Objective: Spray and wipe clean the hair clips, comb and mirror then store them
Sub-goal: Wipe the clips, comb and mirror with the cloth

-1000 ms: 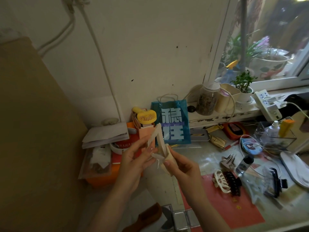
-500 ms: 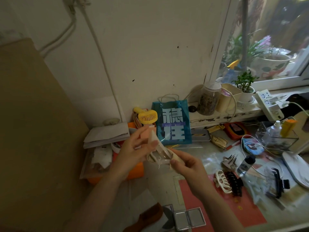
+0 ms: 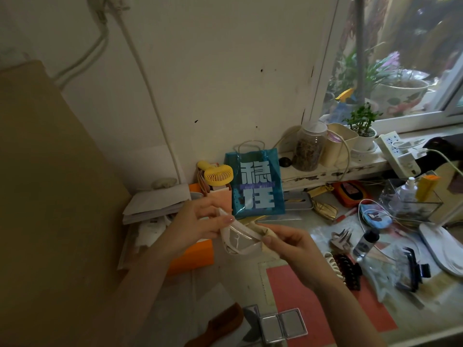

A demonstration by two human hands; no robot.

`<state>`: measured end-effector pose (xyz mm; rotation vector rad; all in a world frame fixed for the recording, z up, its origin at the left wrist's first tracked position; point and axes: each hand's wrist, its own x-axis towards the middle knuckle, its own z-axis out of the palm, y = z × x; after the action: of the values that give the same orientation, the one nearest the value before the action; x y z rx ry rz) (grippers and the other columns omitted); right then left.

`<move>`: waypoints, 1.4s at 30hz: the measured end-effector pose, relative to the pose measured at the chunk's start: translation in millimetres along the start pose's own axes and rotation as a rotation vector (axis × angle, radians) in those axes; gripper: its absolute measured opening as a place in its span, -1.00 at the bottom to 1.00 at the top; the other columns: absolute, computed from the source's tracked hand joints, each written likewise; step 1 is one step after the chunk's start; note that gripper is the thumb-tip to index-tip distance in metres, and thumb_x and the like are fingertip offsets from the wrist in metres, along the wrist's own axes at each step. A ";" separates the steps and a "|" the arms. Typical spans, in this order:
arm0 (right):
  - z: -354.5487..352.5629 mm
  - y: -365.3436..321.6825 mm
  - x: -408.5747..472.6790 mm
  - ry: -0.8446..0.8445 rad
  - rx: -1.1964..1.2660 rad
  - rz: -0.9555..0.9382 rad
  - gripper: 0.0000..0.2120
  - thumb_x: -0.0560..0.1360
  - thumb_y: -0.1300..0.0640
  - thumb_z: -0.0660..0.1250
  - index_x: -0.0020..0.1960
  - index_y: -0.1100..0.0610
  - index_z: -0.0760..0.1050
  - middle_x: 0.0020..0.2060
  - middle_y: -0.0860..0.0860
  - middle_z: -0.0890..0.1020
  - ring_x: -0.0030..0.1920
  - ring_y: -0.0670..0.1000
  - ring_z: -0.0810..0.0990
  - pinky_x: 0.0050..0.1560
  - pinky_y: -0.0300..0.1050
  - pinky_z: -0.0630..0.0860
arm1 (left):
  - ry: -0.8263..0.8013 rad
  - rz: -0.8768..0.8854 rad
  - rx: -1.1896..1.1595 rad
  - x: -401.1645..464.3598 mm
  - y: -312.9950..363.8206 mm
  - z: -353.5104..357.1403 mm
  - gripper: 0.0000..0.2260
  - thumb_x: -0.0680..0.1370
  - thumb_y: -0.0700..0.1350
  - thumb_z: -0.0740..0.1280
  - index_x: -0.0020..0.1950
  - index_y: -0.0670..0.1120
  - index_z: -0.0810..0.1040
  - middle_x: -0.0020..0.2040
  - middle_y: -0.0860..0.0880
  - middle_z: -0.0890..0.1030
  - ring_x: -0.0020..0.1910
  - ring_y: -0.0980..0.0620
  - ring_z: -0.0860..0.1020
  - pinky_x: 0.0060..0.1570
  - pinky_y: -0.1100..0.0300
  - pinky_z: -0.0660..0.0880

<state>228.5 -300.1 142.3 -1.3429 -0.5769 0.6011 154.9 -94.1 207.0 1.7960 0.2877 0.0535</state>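
My left hand [image 3: 198, 227] grips one end of a cream hair clip [image 3: 238, 240] held above the desk. My right hand [image 3: 290, 244] pinches a beige cloth [image 3: 269, 247] against the clip's other end. On the desk to the right lie a white claw clip [image 3: 332, 264], a black claw clip [image 3: 349, 270], a pale claw clip [image 3: 339, 239] and a black-blue clip [image 3: 411, 271]. A small spray bottle [image 3: 364, 244] lies among them. A brown comb [image 3: 218, 326] and an open folding mirror [image 3: 283, 325] sit at the near edge.
A blue gift bag [image 3: 255, 186] and a yellow hand fan [image 3: 218, 175] stand behind my hands. A clear box [image 3: 413, 204] with bottles sits at right, and a jar [image 3: 309, 146], potted plant [image 3: 363, 131] and power strip [image 3: 398, 151] line the sill. A red mat [image 3: 325, 304] covers the desk.
The cream clip has turned from upright to nearly level and dropped lower. My right hand with the cloth has slid along it to the right end.
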 end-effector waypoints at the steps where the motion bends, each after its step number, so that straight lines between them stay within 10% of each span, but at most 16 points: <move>1: -0.4 1.3 -0.1 0.000 0.006 0.006 -0.69 0.42 0.02 0.38 0.14 0.04 0.62 -0.04 0.28 0.61 -0.08 0.14 0.56 -0.04 -0.10 0.51 | 0.017 -0.001 -0.020 -1.2 -1.6 0.6 -0.85 0.46 -0.19 0.39 0.02 -0.15 0.57 -0.06 -0.07 0.68 -0.10 0.02 0.67 -0.16 0.21 0.61; 13: 19.1 13.9 -5.9 0.309 0.268 0.093 -0.69 0.40 0.10 0.33 0.11 0.12 0.62 -0.11 0.06 0.70 -0.10 -0.02 0.64 -0.10 -0.13 0.55 | 0.304 -0.015 -0.282 -22.4 -37.1 23.5 -0.78 0.28 -0.07 0.46 -0.15 -0.12 0.58 -0.04 -0.04 0.68 -0.02 0.00 0.65 -0.09 0.12 0.58; 32: 43.8 22.0 -20.4 0.518 0.200 0.044 -0.67 0.34 0.15 0.41 0.08 0.24 0.62 -0.14 0.15 0.71 -0.08 0.13 0.67 0.03 0.13 0.57 | 0.115 -0.063 -0.125 -41.4 -54.9 31.5 -0.78 0.30 -0.03 0.46 -0.07 0.13 0.69 0.00 0.02 0.66 0.04 0.01 0.61 0.07 -0.11 0.55; 42: 30.2 36.9 -47.0 0.712 0.100 0.044 -0.87 0.46 0.29 0.36 -0.06 0.15 0.66 -0.27 0.03 0.71 -0.29 -0.11 0.63 -0.28 -0.30 0.52 | 0.075 -0.157 -0.266 -35.1 -83.1 49.2 -0.66 0.26 -0.03 0.42 0.02 -0.01 0.64 -0.03 -0.02 0.66 0.00 0.00 0.62 -0.03 0.12 0.58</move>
<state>171.3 -306.6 108.1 -1.3655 0.0623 0.1521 116.4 -130.9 119.1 1.5057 0.4528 0.0454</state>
